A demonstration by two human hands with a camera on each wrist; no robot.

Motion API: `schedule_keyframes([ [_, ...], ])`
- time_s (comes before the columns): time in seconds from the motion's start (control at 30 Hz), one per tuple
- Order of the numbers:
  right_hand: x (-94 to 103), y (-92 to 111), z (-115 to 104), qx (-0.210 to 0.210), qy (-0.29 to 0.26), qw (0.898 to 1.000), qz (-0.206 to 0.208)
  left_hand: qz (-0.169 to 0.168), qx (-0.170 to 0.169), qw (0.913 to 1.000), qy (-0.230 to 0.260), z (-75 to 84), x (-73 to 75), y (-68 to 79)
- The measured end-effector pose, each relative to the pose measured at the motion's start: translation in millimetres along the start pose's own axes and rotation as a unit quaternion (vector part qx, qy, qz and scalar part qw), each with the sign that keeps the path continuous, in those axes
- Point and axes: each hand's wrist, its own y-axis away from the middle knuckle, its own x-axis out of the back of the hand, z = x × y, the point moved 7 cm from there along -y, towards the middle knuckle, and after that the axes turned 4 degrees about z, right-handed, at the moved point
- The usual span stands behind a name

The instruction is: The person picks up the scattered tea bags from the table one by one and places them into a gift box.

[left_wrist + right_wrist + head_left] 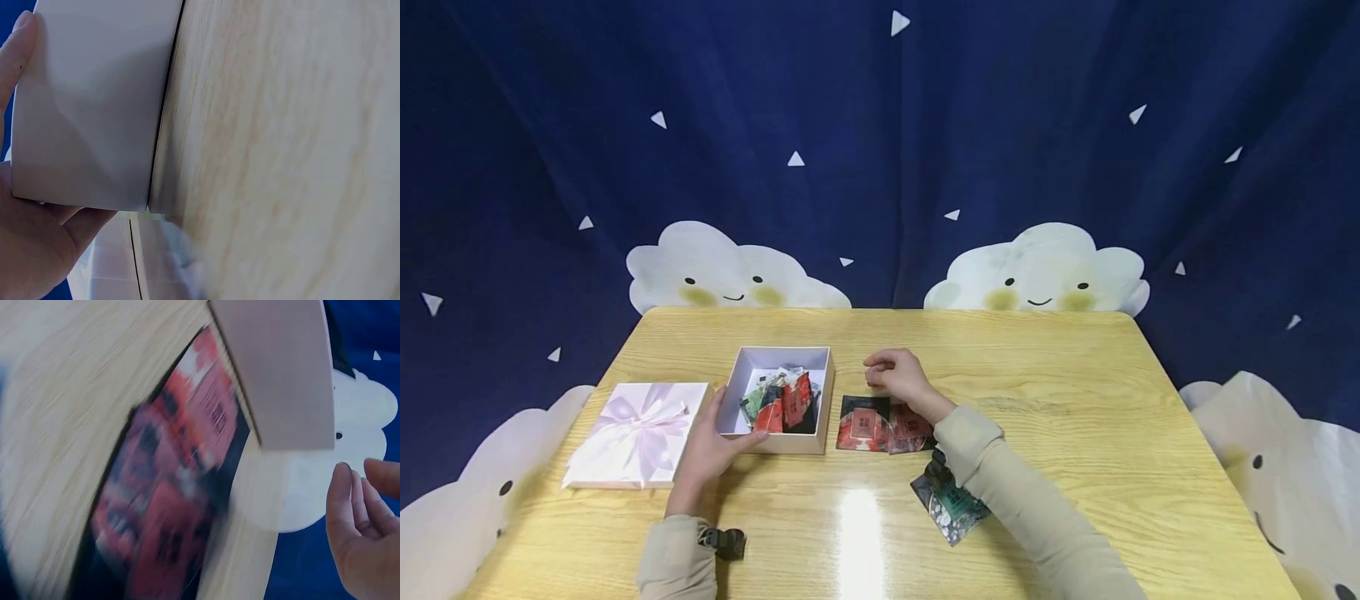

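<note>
An uncovered white gift box (793, 444) on the table contains several small flat packets, with red-and-black packets (797, 402) on top of green ones. My left hand (707, 446) grips the box's near left corner, thumb along the front rim and fingers by the left side; the left wrist view shows the hand (34, 244) against the box wall (94, 100). To the box's right, my right hand (901, 379) has loosely bent fingers with nothing between them. Below it lie a red packet (863, 425) and a second, overlapping red packet (909, 429), partly covered by my wrist.
A white lid (700, 408) with a pale ribbon bow (643, 425) lies at the left, close beside my left hand. A green-and-black packet (955, 510) lies partly under my right forearm. Behind the wooden table (1060, 375) hangs a dark blue curtain (865, 100) with cloud shapes.
</note>
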Motion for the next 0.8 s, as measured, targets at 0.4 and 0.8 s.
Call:
schedule_keyframes([
  [0.4, 35.6, 14, 31, -0.015, -0.001, 1.000, -0.025, -0.007, 0.011, 0.9999, 0.001, -3.6, 0.2, 0.8],
  [0.8, 62.0, 25, 63, 0.018, 0.160, 0.986, -0.042, -0.007, 0.010, 0.9999, 0.003, -1.5, 0.1, 0.4],
])
